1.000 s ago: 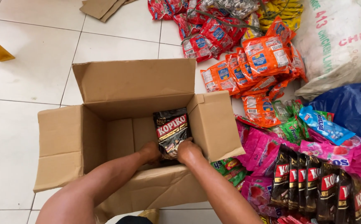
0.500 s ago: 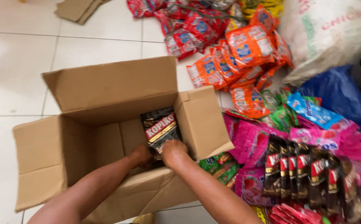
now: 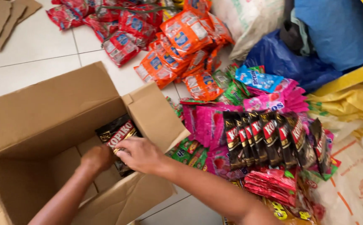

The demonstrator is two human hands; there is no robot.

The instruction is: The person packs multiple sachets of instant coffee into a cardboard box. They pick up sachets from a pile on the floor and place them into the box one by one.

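Black candy packet [image 3: 117, 132], standing inside the cardboard box [image 3: 44, 121], looks light and crinkly, so we pinch its edge with our right hand [image 3: 139, 155], while our left hand [image 3: 96, 158] steadies it, grip hidden.

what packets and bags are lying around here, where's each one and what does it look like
Black packet: inside the cardboard box, under the right hand, with a red band.
Black packets: row standing right of the box, red bands.
Orange packets: heap at the top middle, blue and white patches.
Red packets: pile at the top left.
Pink packets: flat, beside the box.
Blue packet: on the pink heap.
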